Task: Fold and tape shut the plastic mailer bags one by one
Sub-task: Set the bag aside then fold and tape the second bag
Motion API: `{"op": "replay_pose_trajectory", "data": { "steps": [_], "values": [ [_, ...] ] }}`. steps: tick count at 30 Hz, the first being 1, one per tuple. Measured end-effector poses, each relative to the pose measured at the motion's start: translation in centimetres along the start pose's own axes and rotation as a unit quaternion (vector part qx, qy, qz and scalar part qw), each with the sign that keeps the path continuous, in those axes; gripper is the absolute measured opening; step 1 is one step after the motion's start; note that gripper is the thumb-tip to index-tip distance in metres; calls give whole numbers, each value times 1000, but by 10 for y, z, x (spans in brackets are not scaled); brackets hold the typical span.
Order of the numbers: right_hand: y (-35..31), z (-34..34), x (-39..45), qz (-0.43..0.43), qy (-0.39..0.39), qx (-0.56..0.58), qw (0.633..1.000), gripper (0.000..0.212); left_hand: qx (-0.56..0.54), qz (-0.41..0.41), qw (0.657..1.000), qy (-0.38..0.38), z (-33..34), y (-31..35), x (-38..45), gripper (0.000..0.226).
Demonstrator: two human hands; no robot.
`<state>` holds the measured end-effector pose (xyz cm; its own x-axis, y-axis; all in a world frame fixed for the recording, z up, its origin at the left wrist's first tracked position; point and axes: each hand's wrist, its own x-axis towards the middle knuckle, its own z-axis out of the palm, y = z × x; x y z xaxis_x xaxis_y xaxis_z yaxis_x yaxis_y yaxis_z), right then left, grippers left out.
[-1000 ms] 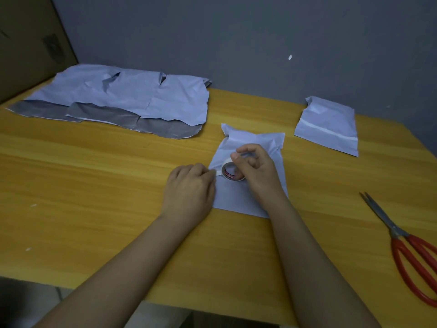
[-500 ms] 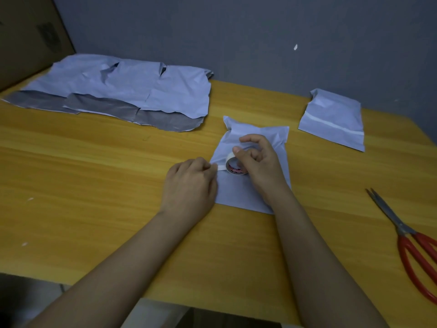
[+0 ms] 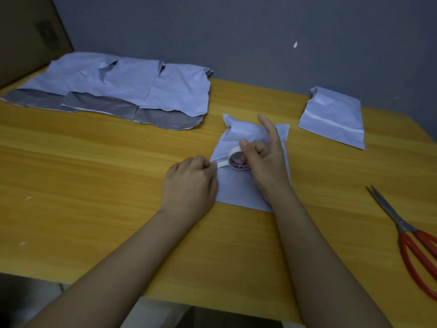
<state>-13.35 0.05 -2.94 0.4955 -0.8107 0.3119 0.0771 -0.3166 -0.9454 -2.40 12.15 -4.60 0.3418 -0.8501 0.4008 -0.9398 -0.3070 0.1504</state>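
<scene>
A folded white mailer bag lies flat on the wooden table in front of me. On it stands a small roll of white tape. My right hand grips the roll with thumb and curled fingers, the index finger raised straight. My left hand pinches the free end of the tape strip at the bag's left edge. A short length of tape stretches between the two hands.
A pile of unfolded white and grey mailers lies at the back left. A taped bag sits at the back right. Red-handled scissors lie near the right edge. A cardboard box stands far left.
My right hand has shifted the roll slightly right, so a bit more tape shows. Its index finger has lifted straight. My left hand keeps its place.
</scene>
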Motion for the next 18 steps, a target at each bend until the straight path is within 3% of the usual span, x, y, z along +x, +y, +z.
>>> {"op": "replay_pose_trajectory", "data": {
  "steps": [12,18],
  "values": [
    [-4,-1,4,-21,-45,-26,998,50,-25,-6,1000,-1,-1,0,0,39],
    [1,2,0,-25,-49,-38,998,63,-26,-2,1000,-5,-1,0,0,40]
  ]
}}
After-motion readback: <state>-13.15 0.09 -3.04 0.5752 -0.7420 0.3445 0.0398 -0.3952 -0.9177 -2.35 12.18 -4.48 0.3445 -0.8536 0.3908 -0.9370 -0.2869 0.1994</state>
